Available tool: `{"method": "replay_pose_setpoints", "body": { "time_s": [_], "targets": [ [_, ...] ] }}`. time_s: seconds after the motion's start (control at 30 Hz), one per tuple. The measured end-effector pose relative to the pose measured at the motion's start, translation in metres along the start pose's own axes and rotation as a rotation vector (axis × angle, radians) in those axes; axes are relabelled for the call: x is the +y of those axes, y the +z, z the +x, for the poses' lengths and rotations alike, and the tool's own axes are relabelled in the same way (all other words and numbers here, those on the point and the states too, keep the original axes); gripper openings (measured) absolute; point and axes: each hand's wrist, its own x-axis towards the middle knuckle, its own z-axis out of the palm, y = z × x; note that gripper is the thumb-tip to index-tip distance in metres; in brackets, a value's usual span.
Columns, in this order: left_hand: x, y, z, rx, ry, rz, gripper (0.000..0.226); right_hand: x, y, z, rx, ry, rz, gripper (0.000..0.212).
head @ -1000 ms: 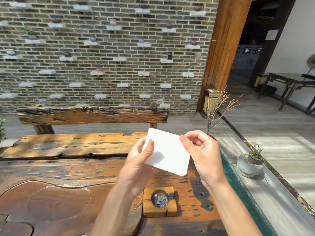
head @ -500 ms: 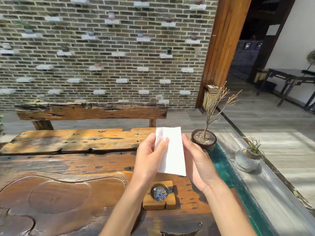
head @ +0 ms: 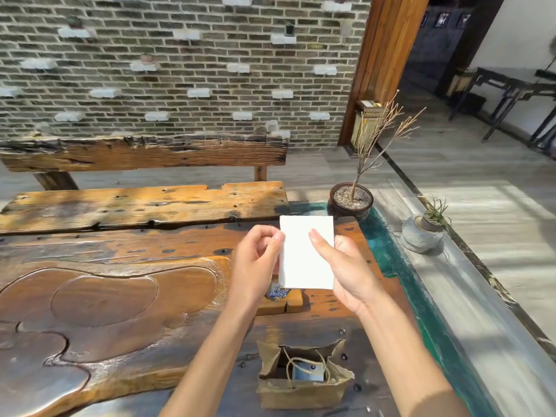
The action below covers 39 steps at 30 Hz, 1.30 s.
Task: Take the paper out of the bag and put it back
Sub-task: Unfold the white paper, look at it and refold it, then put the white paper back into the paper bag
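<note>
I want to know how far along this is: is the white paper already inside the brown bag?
No, both hands, left hand and right hand, hold the white paper above the table, away from the open brown bag.

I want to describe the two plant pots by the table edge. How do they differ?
The dark brown pot is wide and open, holding a tall, bare, leafless twig; the grey pot is rounded with a narrow neck, holding a short green tuft. The dark brown pot stands farther away; the grey pot is nearer. Both stand upright.

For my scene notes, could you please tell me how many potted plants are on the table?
2. A dark pot with a bare twiggy plant stands at the table's far right corner; a round grey pot with green sprigs sits further right on the pale edge. None seem hidden.
</note>
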Motion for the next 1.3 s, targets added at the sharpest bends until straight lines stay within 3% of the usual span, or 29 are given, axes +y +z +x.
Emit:
{"method": "replay_pose_setpoints", "body": {
  "time_s": [0.13, 0.23, 0.37, 0.57, 0.73, 0.83, 1.13, 1.3],
  "targets": [
    [-0.042, -0.018, -0.016, -0.093, -0.029, 0.062, 0.017, 0.022, -0.039, -0.012, 0.082, 0.137, 0.015, 0.053],
    [-0.089, -0.031, -0.044, -0.245, -0.157, 0.222, 0.018, 0.044, -0.070, -0.029, 0.112, 0.262, 0.000, 0.058],
    [-0.147, -0.041, -0.087, -0.353, -0.312, 0.392, 0.015, 0.075, -0.105, -0.054, 0.177, 0.393, -0.030, 0.043],
    [-0.187, -0.039, -0.113, -0.401, -0.295, 0.578, 0.026, 0.098, -0.126, -0.073, 0.278, 0.561, -0.273, 0.020],
    [-0.199, -0.034, -0.115, -0.390, -0.165, 0.648, 0.024, 0.107, -0.128, -0.068, 0.169, 0.627, -0.578, 0.018],
    [-0.201, -0.026, -0.110, -0.451, -0.184, 0.759, 0.026, 0.108, -0.116, -0.057, 0.024, 0.632, -0.712, 0.025],
    [-0.191, -0.012, -0.103, -0.522, -0.344, 0.809, 0.095, 0.123, -0.095, -0.029, -0.129, 0.689, -0.997, 0.036],
    [-0.192, -0.011, -0.108, -0.520, -0.422, 0.720, 0.112, 0.137, -0.091, -0.026, -0.270, 0.731, -1.101, 0.036]
  ]
}}
